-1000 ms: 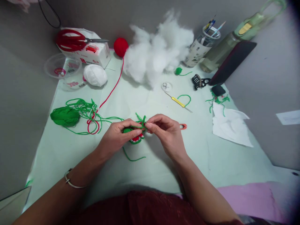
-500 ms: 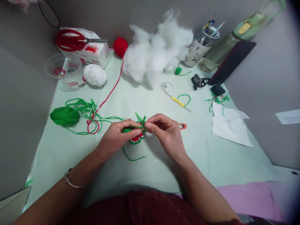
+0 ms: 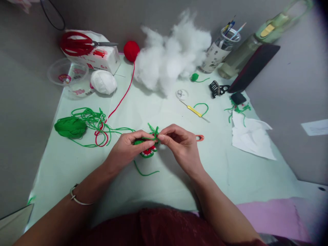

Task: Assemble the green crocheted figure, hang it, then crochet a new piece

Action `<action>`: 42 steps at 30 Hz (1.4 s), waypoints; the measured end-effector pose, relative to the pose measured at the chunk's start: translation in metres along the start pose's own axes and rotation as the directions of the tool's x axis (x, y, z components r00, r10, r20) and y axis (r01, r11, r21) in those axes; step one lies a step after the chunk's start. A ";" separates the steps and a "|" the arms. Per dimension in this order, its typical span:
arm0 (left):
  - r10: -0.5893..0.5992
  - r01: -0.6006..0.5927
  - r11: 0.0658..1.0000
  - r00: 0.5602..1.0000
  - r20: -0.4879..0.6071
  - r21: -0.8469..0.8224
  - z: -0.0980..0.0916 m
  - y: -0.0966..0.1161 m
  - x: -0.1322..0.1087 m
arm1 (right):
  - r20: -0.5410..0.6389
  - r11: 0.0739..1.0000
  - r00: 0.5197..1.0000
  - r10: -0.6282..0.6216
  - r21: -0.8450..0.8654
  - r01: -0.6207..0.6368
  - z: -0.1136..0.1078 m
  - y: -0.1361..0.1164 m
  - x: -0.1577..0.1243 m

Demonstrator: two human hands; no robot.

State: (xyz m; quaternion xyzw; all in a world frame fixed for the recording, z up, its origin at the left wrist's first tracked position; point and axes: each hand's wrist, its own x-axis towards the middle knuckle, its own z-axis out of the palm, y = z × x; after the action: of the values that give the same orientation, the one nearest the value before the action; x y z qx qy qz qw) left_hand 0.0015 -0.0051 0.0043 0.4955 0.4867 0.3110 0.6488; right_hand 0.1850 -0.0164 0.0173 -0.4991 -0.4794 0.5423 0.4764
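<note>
My left hand (image 3: 128, 148) grips a small crocheted piece (image 3: 148, 151) in green, red and white, held just above the pale green table cover (image 3: 230, 171). My right hand (image 3: 180, 145) pinches green yarn strands (image 3: 153, 131) that stick up from the top of the piece. The fingertips of both hands meet at that spot. A loose green tail (image 3: 145, 172) curls on the cover below the piece. Green yarn runs left from the piece to a tangle and a green yarn ball (image 3: 69, 127).
A yellow-handled crochet hook (image 3: 194, 111) lies behind my hands. White stuffing (image 3: 174, 56), a red yarn ball (image 3: 131, 50), red scissors (image 3: 77, 43) on a box, a white ball (image 3: 104, 82), a plastic bowl (image 3: 67, 74), a pen jar (image 3: 220, 49), a bottle (image 3: 246, 51) and paper (image 3: 252, 138) surround them.
</note>
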 end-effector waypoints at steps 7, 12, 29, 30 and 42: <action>-0.004 0.005 1.000 0.999 0.041 -0.031 0.000 0.001 0.000 | 0.000 0.998 1.000 0.026 0.059 -0.026 -0.001 -0.003 0.001; 0.000 -0.001 1.000 0.999 0.035 0.012 0.000 0.003 0.000 | 0.018 0.996 0.998 0.060 0.060 -0.061 -0.001 -0.004 0.001; 0.008 -0.008 1.000 0.999 0.041 0.006 0.000 0.001 0.000 | 0.007 0.998 0.999 0.040 0.045 -0.040 0.000 -0.004 0.000; 0.007 -0.007 1.000 0.999 0.039 0.009 0.000 0.001 0.000 | 0.008 0.998 0.999 0.042 0.039 -0.042 0.000 -0.004 0.000; 0.011 -0.011 1.000 1.000 0.027 0.026 0.000 0.002 0.000 | 0.020 1.000 0.999 0.031 0.002 -0.031 -0.001 -0.003 0.000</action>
State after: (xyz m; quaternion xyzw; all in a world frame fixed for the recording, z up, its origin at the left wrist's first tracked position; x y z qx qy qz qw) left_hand 0.0013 -0.0044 0.0063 0.5108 0.4792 0.3014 0.6470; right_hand 0.1860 -0.0162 0.0204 -0.5003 -0.4758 0.5553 0.4637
